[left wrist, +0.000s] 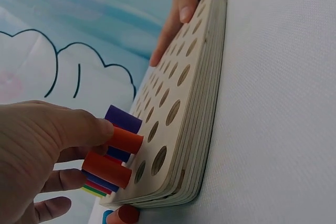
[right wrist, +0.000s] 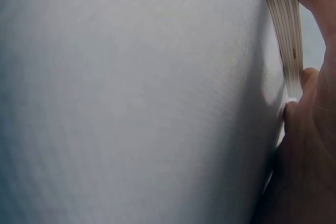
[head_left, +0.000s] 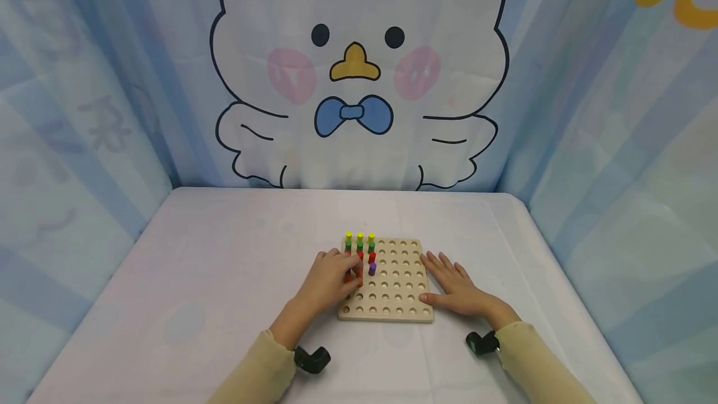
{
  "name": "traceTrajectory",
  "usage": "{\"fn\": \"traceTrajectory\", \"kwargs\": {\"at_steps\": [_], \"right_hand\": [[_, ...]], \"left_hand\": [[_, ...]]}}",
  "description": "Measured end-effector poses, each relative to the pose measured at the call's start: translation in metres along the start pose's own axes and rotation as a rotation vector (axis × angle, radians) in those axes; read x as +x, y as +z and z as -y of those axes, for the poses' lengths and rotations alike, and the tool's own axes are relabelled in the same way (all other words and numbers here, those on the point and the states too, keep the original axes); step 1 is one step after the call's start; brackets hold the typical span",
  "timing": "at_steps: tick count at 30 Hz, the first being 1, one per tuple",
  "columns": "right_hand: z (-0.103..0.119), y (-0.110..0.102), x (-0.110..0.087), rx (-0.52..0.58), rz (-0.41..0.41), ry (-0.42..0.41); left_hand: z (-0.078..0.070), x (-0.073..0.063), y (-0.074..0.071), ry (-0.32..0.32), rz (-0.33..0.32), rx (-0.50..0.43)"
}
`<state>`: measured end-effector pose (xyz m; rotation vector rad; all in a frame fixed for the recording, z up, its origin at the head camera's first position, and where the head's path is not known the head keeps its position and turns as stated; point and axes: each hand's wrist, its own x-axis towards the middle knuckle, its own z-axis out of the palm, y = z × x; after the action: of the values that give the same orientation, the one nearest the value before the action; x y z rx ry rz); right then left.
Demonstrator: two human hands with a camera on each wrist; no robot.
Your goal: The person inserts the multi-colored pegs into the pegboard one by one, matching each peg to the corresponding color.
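Observation:
A wooden pegboard (head_left: 387, 317) with rows of round holes lies on the table. My left hand (head_left: 335, 276) is over its left side, pinching an orange peg (left wrist: 126, 140) between thumb and finger at a hole. Beside that peg stands a second orange peg (left wrist: 106, 169). Behind them are a purple peg (head_left: 373, 269), a red peg (head_left: 372, 257), and short rows of green pegs (head_left: 360, 247) and yellow pegs (head_left: 360, 236). Fingers hide part of the left columns. My right hand (head_left: 457, 282) rests along the board's right edge, fingers straight, thumb touching near the front corner.
Past the board's left side, low in the left wrist view, lie a loose orange peg (left wrist: 127, 214) and a blue one (left wrist: 107, 216). A white cloth covers the table (head_left: 224, 279). Printed curtains (head_left: 359, 161) enclose the back and both sides.

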<state>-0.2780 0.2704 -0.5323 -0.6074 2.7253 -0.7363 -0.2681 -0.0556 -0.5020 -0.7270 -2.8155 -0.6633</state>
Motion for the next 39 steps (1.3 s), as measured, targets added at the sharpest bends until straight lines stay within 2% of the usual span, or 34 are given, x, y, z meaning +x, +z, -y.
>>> {"fn": "traceTrajectory", "kwargs": {"at_steps": [6,12,17,21,30,39], "right_hand": [[-0.001,-0.001,0.001,-0.01,0.005,0.007],[-0.003,0.0,0.002,-0.016,0.0,0.012],[-0.003,0.0,0.001,-0.018,-0.002,0.014],[-0.002,-0.002,0.0,-0.018,-0.002,0.016],[-0.002,-0.002,-0.002,-0.015,-0.004,0.02],[0.0,-0.001,-0.001,0.0,0.002,0.006]], "left_hand": [[-0.001,-0.001,-0.003,-0.001,0.027,0.01],[0.0,-0.002,-0.005,-0.024,0.04,-0.032],[0.003,-0.003,-0.008,-0.105,0.044,-0.104],[0.004,-0.004,-0.013,-0.166,0.046,-0.121],[0.008,-0.004,-0.011,-0.221,0.104,-0.052],[0.014,-0.008,-0.009,-0.228,0.104,-0.011]]}}
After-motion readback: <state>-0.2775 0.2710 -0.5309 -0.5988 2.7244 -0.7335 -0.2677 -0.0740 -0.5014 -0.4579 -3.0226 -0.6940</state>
